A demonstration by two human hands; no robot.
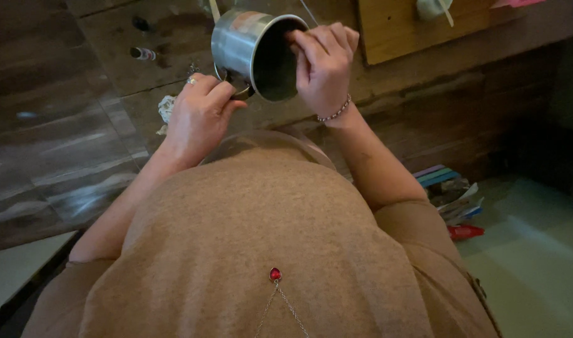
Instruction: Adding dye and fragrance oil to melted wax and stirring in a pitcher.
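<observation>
A steel mug (239,47) is tilted on its side above a dark wooden counter (92,94), its dark opening facing me. My left hand (199,116), with a ring on one finger, is closed around the mug's handle at its lower left. My right hand (324,66), with a bead bracelet at the wrist, is at the mug's rim, fingers curled over the edge and reaching into the opening. What the fingers touch inside is hidden.
A small bottle (142,54) lies on the counter at the left. A crumpled whitish scrap (166,109) sits by my left wrist. A light wooden board (418,28) is at the upper right. A stack of coloured papers and a red item (452,200) lies on the floor at the right.
</observation>
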